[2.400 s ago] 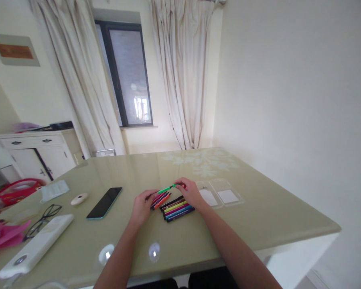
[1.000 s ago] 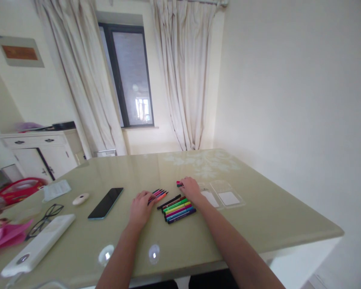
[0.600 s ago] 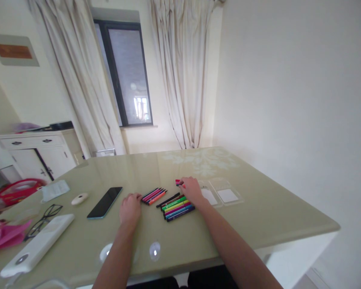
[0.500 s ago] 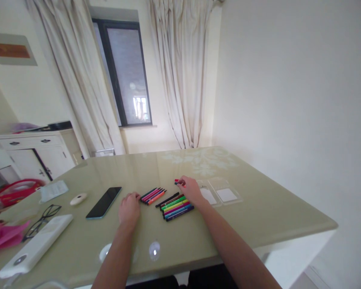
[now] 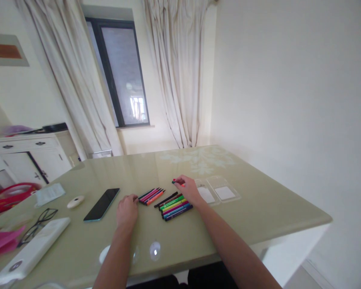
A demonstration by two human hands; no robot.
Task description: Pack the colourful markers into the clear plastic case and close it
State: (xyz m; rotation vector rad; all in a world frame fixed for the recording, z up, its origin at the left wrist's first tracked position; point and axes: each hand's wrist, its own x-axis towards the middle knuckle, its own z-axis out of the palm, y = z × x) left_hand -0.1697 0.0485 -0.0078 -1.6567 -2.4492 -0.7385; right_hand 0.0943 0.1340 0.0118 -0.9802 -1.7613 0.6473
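My left hand (image 5: pixel 126 210) lies palm down on the table, fingers curled, its fingertips at the near end of a dark marker (image 5: pixel 146 193). That marker lies in a slanted row with pink, purple and orange markers (image 5: pixel 155 197), whose pointed dark tips face away to the right. My right hand (image 5: pixel 188 188) is raised just above the table, thumb and fingers pinched on small red, green and orange pieces that look like marker caps (image 5: pixel 174 181). Below it lies a second row of markers (image 5: pixel 176 206) in brown, green, yellow, purple and blue. The fingers partly hide the small pieces.
An open clear plastic case (image 5: pixel 225 192) with white inserts lies right of my right hand. Left of my left hand are a phone (image 5: pixel 101 204), a white oval object (image 5: pixel 76 201), eyeglasses (image 5: pixel 39 224) and a long white device (image 5: pixel 33 251). A wall borders the table's right side.
The fingers of my right hand have shifted slightly around the small pieces, and green now shows beside the red. My left hand stays by the dark marker. The whole view has moved slightly.
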